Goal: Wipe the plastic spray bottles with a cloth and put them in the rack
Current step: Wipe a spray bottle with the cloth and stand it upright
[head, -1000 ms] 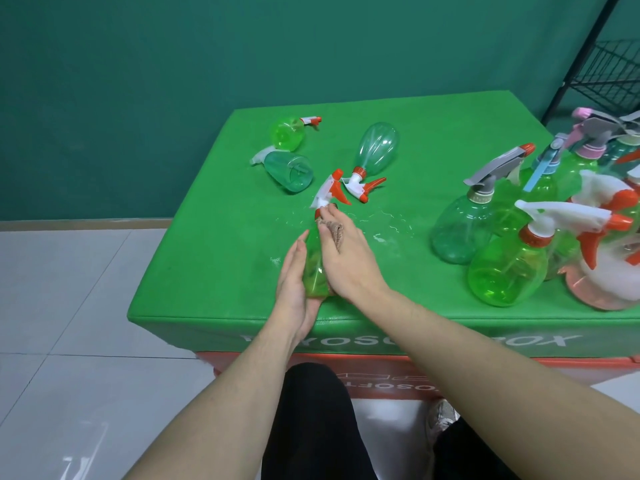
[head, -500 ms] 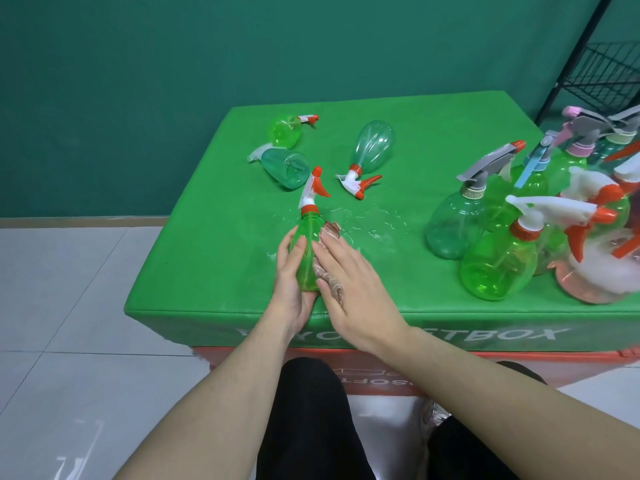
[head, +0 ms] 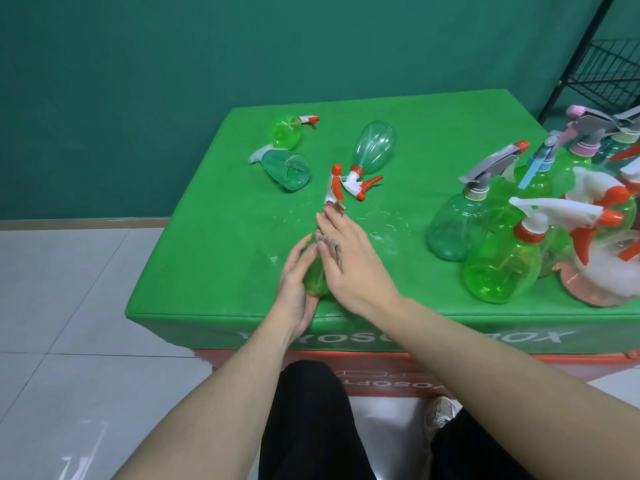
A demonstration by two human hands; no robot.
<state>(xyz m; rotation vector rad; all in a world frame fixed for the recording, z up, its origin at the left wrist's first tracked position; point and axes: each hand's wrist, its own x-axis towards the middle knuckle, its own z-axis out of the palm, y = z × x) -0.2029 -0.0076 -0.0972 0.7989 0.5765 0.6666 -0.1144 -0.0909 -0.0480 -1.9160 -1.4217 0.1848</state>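
A small green spray bottle (head: pixel 314 276) with a white and orange trigger head (head: pixel 334 187) tilts away from me over the near edge of the green table (head: pixel 207 258). My left hand (head: pixel 297 289) cups its lower body from the left and holds it. My right hand (head: pixel 356 266) lies over the bottle's right side and upper body, pressing a brown cloth (head: pixel 330 244) against it; the cloth shows under my fingers and at the neck. The black wire rack (head: pixel 613 74) stands at the far right behind the table.
Three bottles lie at the back left: a green one (head: pixel 285 131), a teal one (head: pixel 288 170) and a clear teal one (head: pixel 373 147). Several upright bottles crowd the right side, such as a grey-headed one (head: pixel 457 223) and a bright green one (head: pixel 498 271). Water drops (head: pixel 384 225) spot the table.
My right hand with the cloth slid up the bottle from its lower body to the neck. The bottle tipped a little further away while my left hand kept its hold.
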